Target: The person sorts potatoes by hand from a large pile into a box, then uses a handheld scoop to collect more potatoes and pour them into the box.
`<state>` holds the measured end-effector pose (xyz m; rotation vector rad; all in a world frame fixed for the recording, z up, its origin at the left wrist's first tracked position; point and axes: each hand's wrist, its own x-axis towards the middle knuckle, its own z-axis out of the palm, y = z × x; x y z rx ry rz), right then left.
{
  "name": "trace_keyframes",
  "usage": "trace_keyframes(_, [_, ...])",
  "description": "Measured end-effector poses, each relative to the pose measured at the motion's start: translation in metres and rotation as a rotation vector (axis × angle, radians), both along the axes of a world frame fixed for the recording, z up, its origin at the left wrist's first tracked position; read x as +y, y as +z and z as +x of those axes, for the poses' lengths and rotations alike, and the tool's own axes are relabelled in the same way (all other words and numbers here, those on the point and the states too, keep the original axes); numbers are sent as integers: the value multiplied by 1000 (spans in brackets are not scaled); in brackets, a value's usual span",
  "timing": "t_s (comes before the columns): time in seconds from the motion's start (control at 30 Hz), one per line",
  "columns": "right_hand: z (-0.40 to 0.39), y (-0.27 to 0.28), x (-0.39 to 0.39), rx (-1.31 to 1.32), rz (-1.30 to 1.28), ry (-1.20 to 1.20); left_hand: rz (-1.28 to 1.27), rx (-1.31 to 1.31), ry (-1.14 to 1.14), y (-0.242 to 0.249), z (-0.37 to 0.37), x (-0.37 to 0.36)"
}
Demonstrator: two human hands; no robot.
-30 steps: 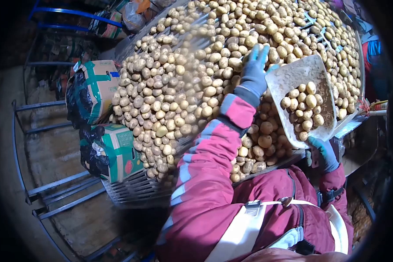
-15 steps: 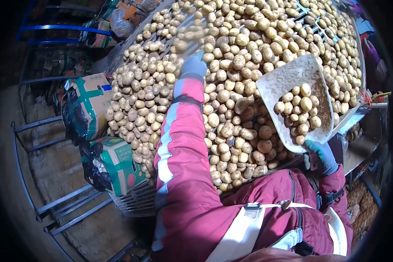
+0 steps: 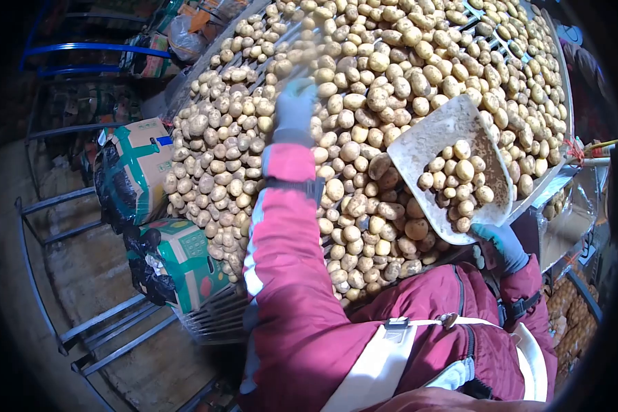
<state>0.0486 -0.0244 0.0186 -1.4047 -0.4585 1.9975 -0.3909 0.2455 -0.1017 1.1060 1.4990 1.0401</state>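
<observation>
My left hand [image 3: 296,113], in a grey and teal glove, reaches far onto a broad heap of potatoes [image 3: 374,96]. Its fingers are blurred at the potatoes, so their closure does not show. In my right hand [image 3: 504,247], gloved in teal and grey, is the near end of a dirty white scoop [image 3: 426,161]; the handle itself is mostly hidden. The scoop rests tilted over the heap at the right, with a cluster of small potatoes [image 3: 463,168] in it.
Taped cardboard boxes [image 3: 143,168] with black plastic stand at the left, beside metal rails [image 3: 62,196]. Slats [image 3: 281,51] show between potatoes at the far left. The sorting table's metal edge [image 3: 539,192] runs along the right. Netted produce [image 3: 573,312] lies low at right.
My left hand has drawn slightly back and left across the potatoes. The scoop in my right hand has shifted a little left. A purple-gloved hand at the far right has left view.
</observation>
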Motion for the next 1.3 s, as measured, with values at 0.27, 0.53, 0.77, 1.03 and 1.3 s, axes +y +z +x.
trace_keyframes(0.27, [-9,-8,14,-21,-50,78,-53,193,-303,67,36,-10])
trace_keyframes(0.53, [6,-22,21,-170,-46,229,181,907,-395,-17,1,72])
trace_keyframes(0.77, [3,-31,17,-58,-134,110,13,1073,-490,-15,8,91])
trace_keyframes(1.03, [1,-31,17,-60,-128,48,144,1025,-403,-22,-3,78])
trace_keyframes(1.3, [3,-27,20,-85,-58,133,-79,-204,-282,72,50,-2])
